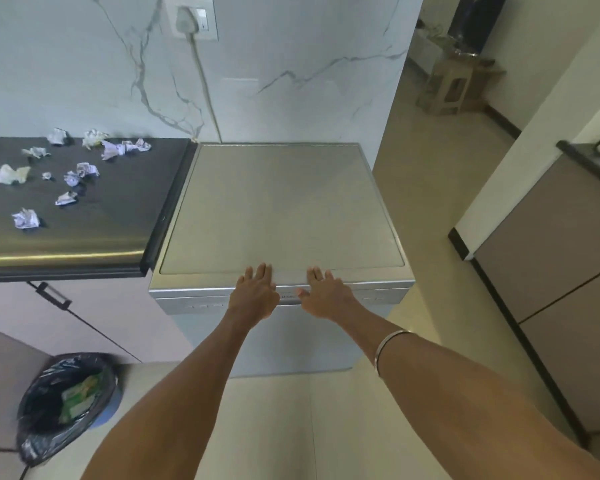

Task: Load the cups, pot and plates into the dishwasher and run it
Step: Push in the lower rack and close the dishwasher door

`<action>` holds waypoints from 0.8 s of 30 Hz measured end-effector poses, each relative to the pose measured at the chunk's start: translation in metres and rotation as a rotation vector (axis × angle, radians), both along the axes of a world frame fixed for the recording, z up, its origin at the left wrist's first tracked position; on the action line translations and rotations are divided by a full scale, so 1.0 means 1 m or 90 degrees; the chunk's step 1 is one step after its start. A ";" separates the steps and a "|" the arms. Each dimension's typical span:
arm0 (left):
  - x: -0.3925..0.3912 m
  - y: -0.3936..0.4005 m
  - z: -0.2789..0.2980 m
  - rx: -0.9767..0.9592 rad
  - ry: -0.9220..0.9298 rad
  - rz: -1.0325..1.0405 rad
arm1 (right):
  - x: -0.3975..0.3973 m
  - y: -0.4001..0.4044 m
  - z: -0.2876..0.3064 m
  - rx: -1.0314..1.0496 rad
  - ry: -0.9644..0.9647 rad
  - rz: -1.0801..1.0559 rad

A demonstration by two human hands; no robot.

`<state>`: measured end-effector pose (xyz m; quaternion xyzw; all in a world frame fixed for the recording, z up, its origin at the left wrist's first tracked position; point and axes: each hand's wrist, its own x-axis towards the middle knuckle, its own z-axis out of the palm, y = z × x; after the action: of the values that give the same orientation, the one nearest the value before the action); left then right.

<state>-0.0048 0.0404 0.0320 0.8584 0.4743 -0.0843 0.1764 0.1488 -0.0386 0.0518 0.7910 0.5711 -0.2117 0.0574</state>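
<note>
A silver freestanding dishwasher point(281, 206) stands against the marble wall, its door closed and its flat top bare. My left hand point(255, 294) lies at the front top edge of the door with straight fingers reaching onto the top. My right hand point(323, 294) lies beside it on the same edge, fingers straight, thumb toward the control strip point(201, 305). Neither hand holds anything. No cups, pot or plates are in view.
A dark counter point(94, 230) to the left carries several crumpled paper balls point(25, 218). A bin with a black bag point(66, 403) stands on the floor at lower left. A cable runs up to a wall socket point(191, 19). Cabinets point(548, 258) line the right; a stool point(447, 84) stands far back.
</note>
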 end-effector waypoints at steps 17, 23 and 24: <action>-0.003 0.017 0.017 -0.072 0.028 -0.043 | -0.001 0.010 0.005 -0.007 -0.002 -0.025; -0.004 0.042 0.027 -0.032 0.023 -0.015 | 0.016 0.045 0.035 -0.049 0.011 -0.064; -0.004 0.050 0.028 -0.021 0.005 0.014 | 0.022 0.056 0.041 -0.083 0.013 -0.054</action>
<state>-0.0090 0.0903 0.0604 0.8496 0.4832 -0.0934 0.1898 0.1704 0.0179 0.0927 0.8070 0.5224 -0.2590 0.0936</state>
